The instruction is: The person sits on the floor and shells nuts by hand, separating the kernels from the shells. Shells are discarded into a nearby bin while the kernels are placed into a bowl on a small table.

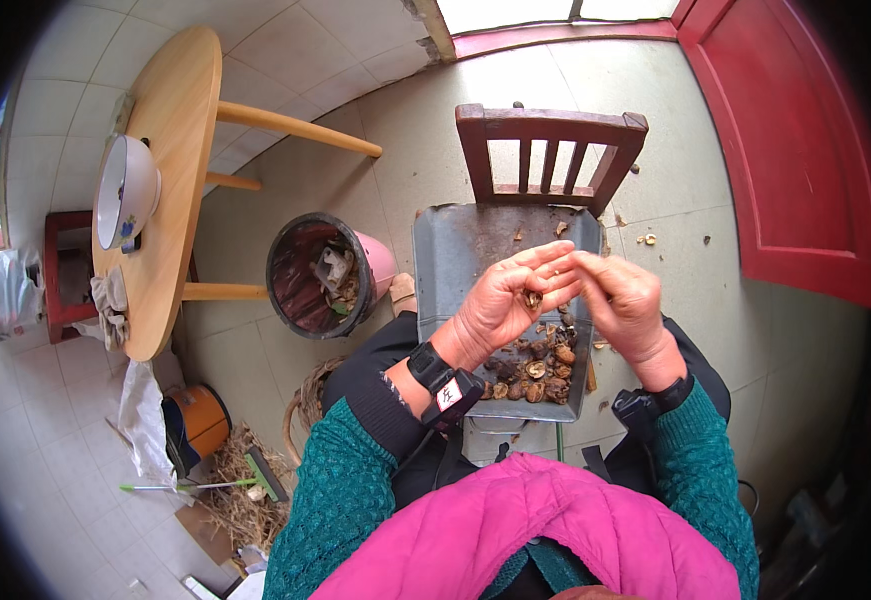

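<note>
Brown walnut piece (531, 298), light and brittle, resting in cupped left hand (503, 305); right hand (620, 300) fingertips pinching at its edge, probably best gripped lightly by the rim.

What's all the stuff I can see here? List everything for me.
Tray: one, grey metal, on the person's lap, against the chair.
Walnuts: a heap, brown, at the tray's near end.
Walnut: one, brown, in the left palm.
Chair: one, reddish wood, beyond the tray.
Bucket: one, pink, holding scraps, left of the tray.
Table: one, round, pale wood, far left.
Bowl: one, white, on the table.
Door: one, red, right.
Broom: one, green handle, on the floor lower left.
Left hand: palm up, cupping the walnut.
Right hand: fingertips meeting the left hand's fingers over the tray.
</note>
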The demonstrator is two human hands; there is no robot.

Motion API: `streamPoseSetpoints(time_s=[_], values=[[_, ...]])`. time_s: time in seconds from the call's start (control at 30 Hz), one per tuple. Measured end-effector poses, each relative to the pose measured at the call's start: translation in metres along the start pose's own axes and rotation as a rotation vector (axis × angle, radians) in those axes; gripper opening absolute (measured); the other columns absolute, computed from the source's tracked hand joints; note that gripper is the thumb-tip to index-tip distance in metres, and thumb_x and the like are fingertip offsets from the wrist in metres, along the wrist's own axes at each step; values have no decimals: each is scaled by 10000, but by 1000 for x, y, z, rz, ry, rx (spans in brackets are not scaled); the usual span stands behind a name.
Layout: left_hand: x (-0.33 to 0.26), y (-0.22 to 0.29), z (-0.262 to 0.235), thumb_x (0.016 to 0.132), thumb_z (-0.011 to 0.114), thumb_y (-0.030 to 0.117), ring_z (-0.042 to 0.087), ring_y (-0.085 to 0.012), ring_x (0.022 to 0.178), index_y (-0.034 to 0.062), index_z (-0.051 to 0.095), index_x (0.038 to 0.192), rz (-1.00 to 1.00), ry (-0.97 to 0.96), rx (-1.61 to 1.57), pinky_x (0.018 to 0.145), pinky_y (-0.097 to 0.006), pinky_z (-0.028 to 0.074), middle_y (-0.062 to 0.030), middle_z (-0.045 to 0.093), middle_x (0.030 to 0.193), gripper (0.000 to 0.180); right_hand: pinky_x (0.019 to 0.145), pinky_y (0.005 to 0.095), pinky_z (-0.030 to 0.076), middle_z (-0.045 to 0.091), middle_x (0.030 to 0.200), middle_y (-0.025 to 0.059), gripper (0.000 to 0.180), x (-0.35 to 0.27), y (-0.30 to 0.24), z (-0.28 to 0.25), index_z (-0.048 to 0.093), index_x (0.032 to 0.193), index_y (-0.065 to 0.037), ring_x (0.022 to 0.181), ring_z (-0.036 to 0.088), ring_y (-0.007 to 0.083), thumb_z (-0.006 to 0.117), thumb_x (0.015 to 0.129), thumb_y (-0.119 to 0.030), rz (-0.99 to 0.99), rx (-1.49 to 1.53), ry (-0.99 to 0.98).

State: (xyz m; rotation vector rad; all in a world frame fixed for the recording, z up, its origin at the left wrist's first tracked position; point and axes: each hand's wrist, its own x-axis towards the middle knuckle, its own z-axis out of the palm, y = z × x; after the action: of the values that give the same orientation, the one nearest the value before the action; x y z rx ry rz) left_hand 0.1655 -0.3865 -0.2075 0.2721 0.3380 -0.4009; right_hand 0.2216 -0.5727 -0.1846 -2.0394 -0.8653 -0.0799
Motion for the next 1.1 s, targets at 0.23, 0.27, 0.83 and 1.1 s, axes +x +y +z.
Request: streamPoseSetpoints(time_s=[0.23, 0.27, 0.83, 1.1], values=[[4, -5, -16, 773, 506, -96, 597, -261, 1175, -121, 429, 1396, -24, -24, 52, 946, -317, 525, -282, 483, 1427, 629, 593, 365, 549, 682, 791, 142, 153, -6, -1, 12, 686, 978, -37, 695, 689, 302, 709, 827, -22, -42, -37, -56], [4, -6, -18, 774, 517, -88, 609, -167, 948, -112, 448, 1387, -26, -49, 24, 771, -251, 498, -257, 524, 1397, 617, 590, 365, 548, 682, 791, 141, 148, -5, -2, 13, 685, 972, -43, 694, 688, 304, 708, 828, -22, -36, -26, -62], [7, -7, -10, 900, 587, 4, 647, -245, 1062, -88, 534, 1288, 113, 32, 81, 1000, -391, 516, -189, 630, 1197, 402, 661, 229, 509, 710, 846, 23, 94, 31, -66, -29, 696, 966, 35, 751, 637, 83, 612, 935, 11, 594, 727, -171], [10, -3, -2, 1026, 426, 142, 524, -448, 1279, -132, 472, 1342, 33, 3, 25, 1103, -469, 464, -322, 530, 1344, 421, 609, 309, 548, 711, 866, 164, 120, 37, -132, -82, 689, 991, 73, 711, 703, 260, 694, 890, 8, -7, 1526, -660]])
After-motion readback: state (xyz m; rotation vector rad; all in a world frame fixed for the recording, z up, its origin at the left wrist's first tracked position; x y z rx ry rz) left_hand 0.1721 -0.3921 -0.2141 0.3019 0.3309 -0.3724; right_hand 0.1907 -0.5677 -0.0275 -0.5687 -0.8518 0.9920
